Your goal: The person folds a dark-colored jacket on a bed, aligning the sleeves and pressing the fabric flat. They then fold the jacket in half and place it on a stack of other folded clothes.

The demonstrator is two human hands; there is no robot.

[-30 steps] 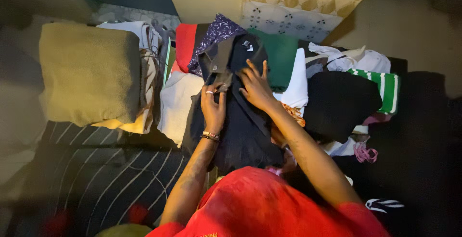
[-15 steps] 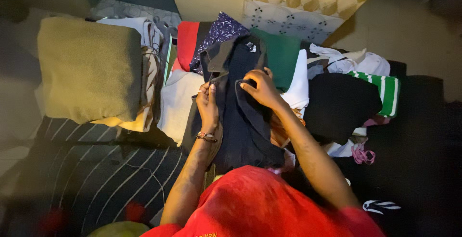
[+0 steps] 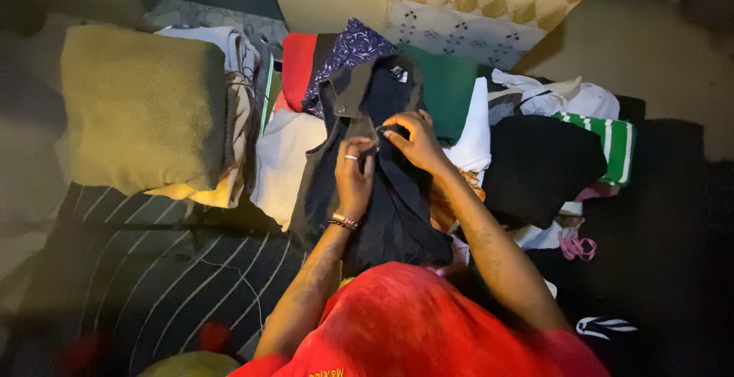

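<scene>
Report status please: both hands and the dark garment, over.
Left hand and right hand both pinching dark garment at its front. Garment lies on clothes pile. Nothing blocking.

One head-worn view looks steeply down, apparently close, over dim clothes [image 3: 382, 186].

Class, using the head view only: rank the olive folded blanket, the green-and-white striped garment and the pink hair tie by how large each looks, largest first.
1. olive folded blanket, by far the largest.
2. green-and-white striped garment, only partly showing beside a black cloth.
3. pink hair tie, smallest.
No close calls here.
</scene>
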